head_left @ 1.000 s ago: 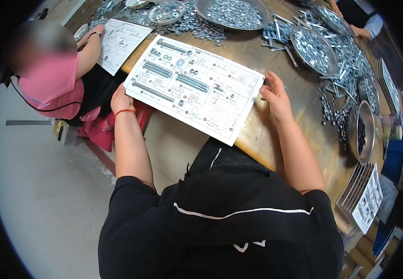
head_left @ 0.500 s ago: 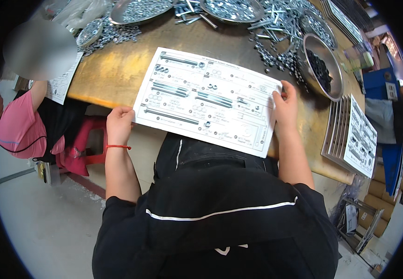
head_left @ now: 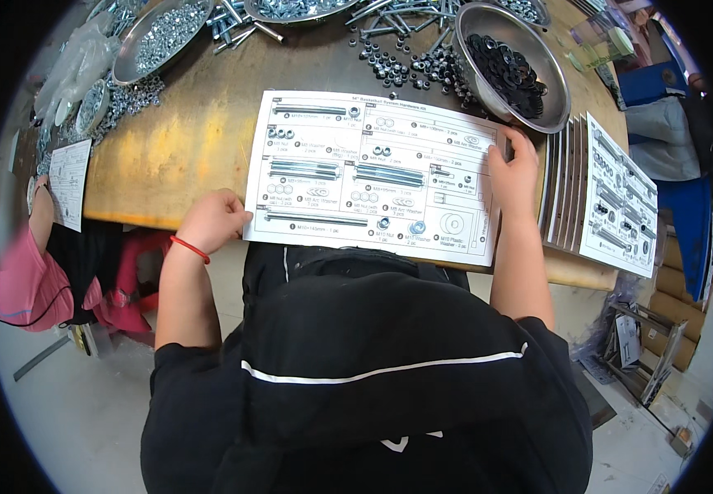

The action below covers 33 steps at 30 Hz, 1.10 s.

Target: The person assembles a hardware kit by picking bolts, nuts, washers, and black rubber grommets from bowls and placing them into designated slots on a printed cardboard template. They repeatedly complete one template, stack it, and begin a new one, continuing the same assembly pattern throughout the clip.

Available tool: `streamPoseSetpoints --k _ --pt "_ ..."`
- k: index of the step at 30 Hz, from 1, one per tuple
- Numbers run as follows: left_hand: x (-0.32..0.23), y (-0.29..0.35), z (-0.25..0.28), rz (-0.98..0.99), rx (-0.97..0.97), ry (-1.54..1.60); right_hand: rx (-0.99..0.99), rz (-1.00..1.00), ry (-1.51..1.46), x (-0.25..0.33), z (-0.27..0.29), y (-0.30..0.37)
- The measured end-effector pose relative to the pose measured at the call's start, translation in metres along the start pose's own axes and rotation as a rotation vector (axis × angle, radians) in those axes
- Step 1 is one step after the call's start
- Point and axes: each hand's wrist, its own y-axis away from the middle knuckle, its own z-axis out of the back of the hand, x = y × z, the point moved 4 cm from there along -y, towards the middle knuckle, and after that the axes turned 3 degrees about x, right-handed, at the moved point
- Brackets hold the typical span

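A white hardware card (head_left: 389,198), with long bolts, nuts and washers shown in printed panels, is held level over my lap at the table's front edge. My right hand (head_left: 513,169) grips its right edge, thumb on top and fingers at the far corner. At the lower left edge is my left hand (head_left: 215,221), a red cord round its wrist. Its fingers are curled closed and the thumb tip meets the card's border; the undersides of both grips are hidden.
Right of the card, similar cards (head_left: 615,202) stand in a row beside a steel bowl (head_left: 558,115) of black washers. Loose nuts (head_left: 385,62) lie beyond. Far left, a metal dish (head_left: 122,62) holds nuts. A co-worker's hand (head_left: 41,188) is at another card (head_left: 68,185).
The card has turned to lie straighter, its right side coming nearer level with the left. My left hand has shifted slightly to the left and down. The whole view has swung rightward.
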Motion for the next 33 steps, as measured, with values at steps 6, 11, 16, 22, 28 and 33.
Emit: streamPoseSetpoints --k 6,11,16,22,28,33 --pt "0.010 -0.009 0.021 -0.012 -0.177 0.010 0.298 0.219 0.132 0.071 -0.006 0.036" --pt "-0.017 -0.013 0.032 -0.097 -0.323 -0.125 0.309 0.249 0.280 0.072 -0.017 0.043" --pt "-0.031 -0.043 0.050 -0.235 -0.380 -0.043 0.281 0.230 0.248 0.068 -0.015 0.045" --pt "-0.060 -0.137 0.109 -0.262 -0.733 -0.147 0.213 0.035 0.073 0.078 -0.005 0.048" --pt "-0.077 -0.207 0.150 0.008 -0.749 -0.322 0.242 -0.108 -0.008 0.073 -0.004 0.051" --pt "-0.065 -0.215 0.150 -0.236 -0.456 -0.213 0.218 -0.129 -0.096 0.072 0.001 0.053"
